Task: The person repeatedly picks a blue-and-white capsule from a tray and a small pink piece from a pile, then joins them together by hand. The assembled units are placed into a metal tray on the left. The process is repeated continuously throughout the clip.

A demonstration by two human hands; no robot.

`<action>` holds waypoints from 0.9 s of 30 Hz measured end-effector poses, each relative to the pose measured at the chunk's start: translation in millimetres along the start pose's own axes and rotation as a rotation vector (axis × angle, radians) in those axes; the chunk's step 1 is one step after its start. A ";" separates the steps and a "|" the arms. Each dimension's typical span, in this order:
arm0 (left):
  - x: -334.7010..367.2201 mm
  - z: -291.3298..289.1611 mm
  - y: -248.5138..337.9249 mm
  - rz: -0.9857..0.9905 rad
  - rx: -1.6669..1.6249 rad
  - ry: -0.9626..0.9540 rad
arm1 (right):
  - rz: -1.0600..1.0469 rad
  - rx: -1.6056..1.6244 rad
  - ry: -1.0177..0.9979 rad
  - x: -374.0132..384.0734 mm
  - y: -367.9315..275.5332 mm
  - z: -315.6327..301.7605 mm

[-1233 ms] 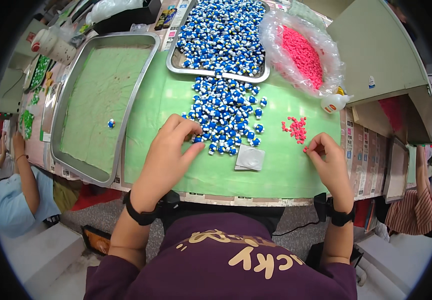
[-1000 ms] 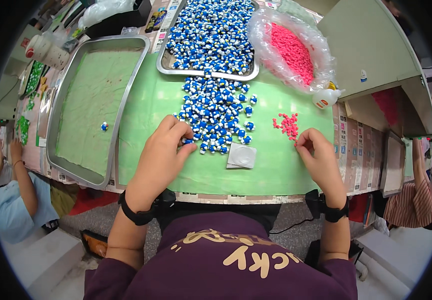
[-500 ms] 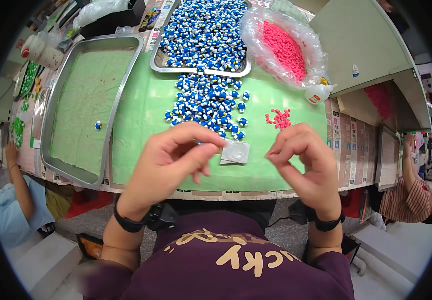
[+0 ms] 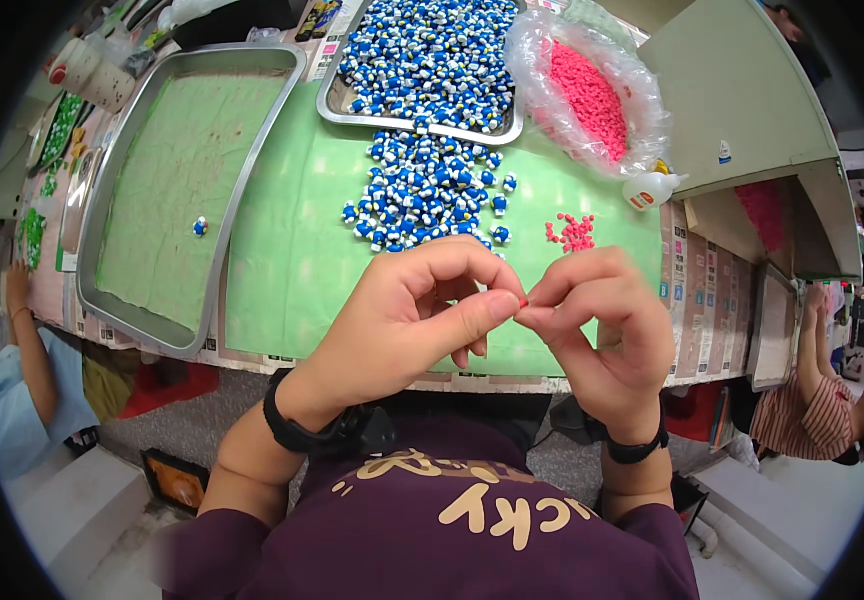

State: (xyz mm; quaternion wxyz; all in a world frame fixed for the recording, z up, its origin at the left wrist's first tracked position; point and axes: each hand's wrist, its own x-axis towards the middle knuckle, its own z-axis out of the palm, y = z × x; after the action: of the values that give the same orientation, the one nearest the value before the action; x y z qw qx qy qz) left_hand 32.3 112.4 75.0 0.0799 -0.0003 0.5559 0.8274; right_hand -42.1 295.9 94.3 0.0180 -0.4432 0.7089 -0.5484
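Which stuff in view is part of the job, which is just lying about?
Likely the job:
- held pink piece
- small pink pile
- bag of pink pieces
- loose blue-and-white heap

Probably just lying about:
- red-capped bottle, upper left
- black box, top left

On the head of that worker [image 4: 352, 555], the left of two fisheye cameras looks steeply down onto the left hand [image 4: 387, 320] and right hand [image 4: 617, 345], close below, the table [image 4: 282, 230] bending toward the view's rim.

Heaped parts [image 4: 432, 190] and co-workers [image 4: 807, 415] show a workshop.
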 end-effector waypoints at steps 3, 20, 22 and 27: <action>0.7 3.5 -5.7 0.168 0.011 0.076 | 0.041 0.018 0.077 1.8 -1.8 6.7; 10.8 11.3 -14.6 0.580 0.355 0.327 | 0.351 0.619 0.192 10.0 -7.0 19.0; 11.5 11.8 -15.1 0.600 0.369 0.323 | 0.364 0.684 0.184 9.6 -5.0 18.7; 12.7 16.1 -16.1 0.625 0.326 0.323 | 0.415 0.782 0.160 10.6 -3.6 16.7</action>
State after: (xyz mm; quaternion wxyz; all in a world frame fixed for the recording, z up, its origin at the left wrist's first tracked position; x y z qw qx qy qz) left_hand 23.3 134.9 65.3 -0.2659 0.0515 0.6586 0.7020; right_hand -37.8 276.3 95.4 0.2386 -0.2078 0.5214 -0.7925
